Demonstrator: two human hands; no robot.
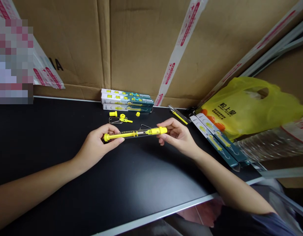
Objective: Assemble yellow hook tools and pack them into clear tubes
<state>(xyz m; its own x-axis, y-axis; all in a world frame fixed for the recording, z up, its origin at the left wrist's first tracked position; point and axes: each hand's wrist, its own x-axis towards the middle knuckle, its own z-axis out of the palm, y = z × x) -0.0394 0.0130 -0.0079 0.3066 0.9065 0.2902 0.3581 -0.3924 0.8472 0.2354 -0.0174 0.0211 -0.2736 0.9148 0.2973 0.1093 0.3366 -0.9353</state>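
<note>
A clear tube spring scale [128,134] with yellow end caps lies level between my hands, above the black table. My left hand [101,140] grips its left end, thumb along the near side. At the other end, the fingers of my right hand [178,135] pinch the yellow cap. Inside the tube a yellow rod and a metal spring show. Just beyond lie small yellow parts: a cap [113,114], a ring [122,116], another small cap [138,114] and a flat piece [126,120]. Wire hooks [114,121] rest among them, and one wire is partly hidden behind the tube.
Stacked printed boxes [128,101] stand at the back against a large cardboard carton [141,49]. Another clear tube with a yellow rod [179,115] lies at back right. More boxes [215,139], a yellow plastic bag [247,108] and a clear ribbed plastic item [269,141] occupy the right side.
</note>
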